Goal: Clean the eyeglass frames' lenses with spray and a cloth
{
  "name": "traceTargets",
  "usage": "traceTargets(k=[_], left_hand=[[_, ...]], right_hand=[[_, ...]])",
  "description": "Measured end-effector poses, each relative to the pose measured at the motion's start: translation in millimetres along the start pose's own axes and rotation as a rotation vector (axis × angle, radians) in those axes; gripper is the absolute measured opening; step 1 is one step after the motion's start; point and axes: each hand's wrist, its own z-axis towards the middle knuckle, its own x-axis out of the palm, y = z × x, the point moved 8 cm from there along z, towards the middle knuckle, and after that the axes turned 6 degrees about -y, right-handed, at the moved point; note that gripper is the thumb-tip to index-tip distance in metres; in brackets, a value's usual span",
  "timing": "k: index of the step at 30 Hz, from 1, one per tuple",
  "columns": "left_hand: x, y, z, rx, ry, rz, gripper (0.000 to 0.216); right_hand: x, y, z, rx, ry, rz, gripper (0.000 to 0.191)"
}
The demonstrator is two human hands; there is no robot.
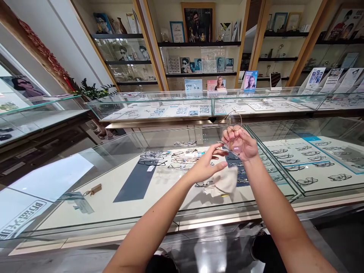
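My right hand [241, 146] is raised above the glass counter and pinches a pair of thin gold round-rimmed glasses [234, 120], held upright with one lens above the fingers and one in front of the palm. My left hand [206, 167] is just left of it, fingers curled, with a white cleaning cloth [223, 184] held under its palm and hanging down. The two hands are a few centimetres apart.
Below the hands a glass display counter [113, 204] holds several rows of spectacle frames [176, 159] and a dark blue mat [136, 182]. A second glass case [182, 108] stands behind it. Wall shelves [199, 43] carry posters and certificates. A tag lies on the glass [92, 190].
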Motion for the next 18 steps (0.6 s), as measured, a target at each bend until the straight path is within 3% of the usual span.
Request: traceTargets(k=[2, 6, 9, 12, 18], left_hand=[[-6, -9, -1, 0.148, -0.06, 0.191, 0.081], [-40, -41, -11, 0.487, -0.453, 0.524, 0.077], [-52, -54, -18, 0.609, -0.627, 0.654, 0.089], [-51, -55, -20, 0.645, -0.618, 0.701, 0.091], [-51, -51, -20, 0.591, -0.595, 0.668, 0.069]], right_hand=[[0, 2, -1, 0.0, 0.014, -0.029, 0.04], [2, 0, -3, 0.047, 0.089, -0.211, 0.036], [9, -6, -7, 0.136, 0.234, -0.365, 0.033], [15, -14, -13, 0.239, 0.367, -0.462, 0.035], [20, -15, -18, 0.294, 0.471, -0.497, 0.036]])
